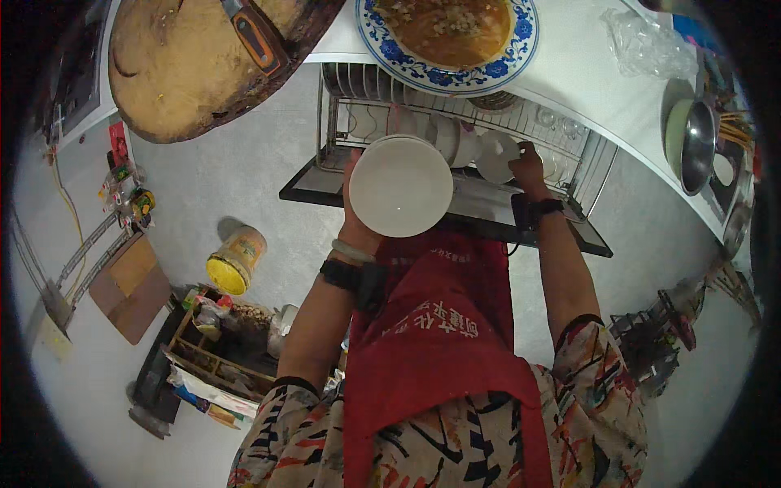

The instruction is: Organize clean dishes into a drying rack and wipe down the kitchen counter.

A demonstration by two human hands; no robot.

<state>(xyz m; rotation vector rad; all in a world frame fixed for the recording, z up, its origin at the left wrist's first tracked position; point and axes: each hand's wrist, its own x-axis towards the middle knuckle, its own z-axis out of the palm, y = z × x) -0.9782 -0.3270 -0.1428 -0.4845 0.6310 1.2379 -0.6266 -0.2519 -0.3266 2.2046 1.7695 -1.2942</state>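
My left hand [359, 229] holds a white bowl [401, 186] in front of the red apron [439, 305]. A second rim shows along its top edge, so it may be a stack. Below the counter, a pulled-out wire dish rack [329, 128] holds more white bowls [447, 139] lying on their sides. My right hand [528, 168] is at the right side of the rack, its fingers gripping the edge of another white bowl [495, 157]. Several plates [366, 82] stand upright at the rack's back left. Glasses [570, 126] are at its right end.
A blue-and-white dish of soupy food [448, 79] overhangs the counter edge above the rack. A round wooden chopping board [189, 79] bears a knife [259, 43]. Metal bowls [698, 146] and a clear plastic bag [650, 46] rest on the right counter. A yellow-lidded bucket [238, 262] stands on the floor.
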